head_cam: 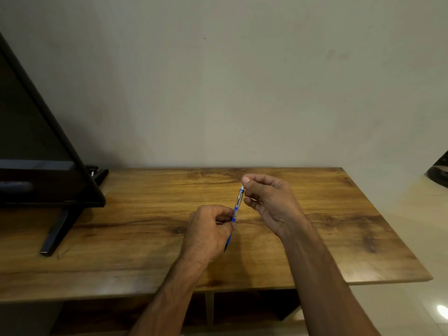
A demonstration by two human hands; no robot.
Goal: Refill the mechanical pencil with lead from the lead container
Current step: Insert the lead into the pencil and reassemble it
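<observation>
left hand (208, 229) gripping mechanical pencil (236, 209), right hand (269, 202) pinching its top

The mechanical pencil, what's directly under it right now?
Below the mechanical pencil only bare wooden table shows. The left hand covers the lower barrel, so the tabletop beneath that part is hidden. No lead container is visible.

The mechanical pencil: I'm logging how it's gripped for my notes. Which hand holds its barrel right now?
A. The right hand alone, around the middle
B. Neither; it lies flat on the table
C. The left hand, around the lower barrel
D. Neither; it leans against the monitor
C: the left hand wraps the lower barrel of the mechanical pencil, which is held tilted above the table, while the right hand meets only its top end.
</observation>
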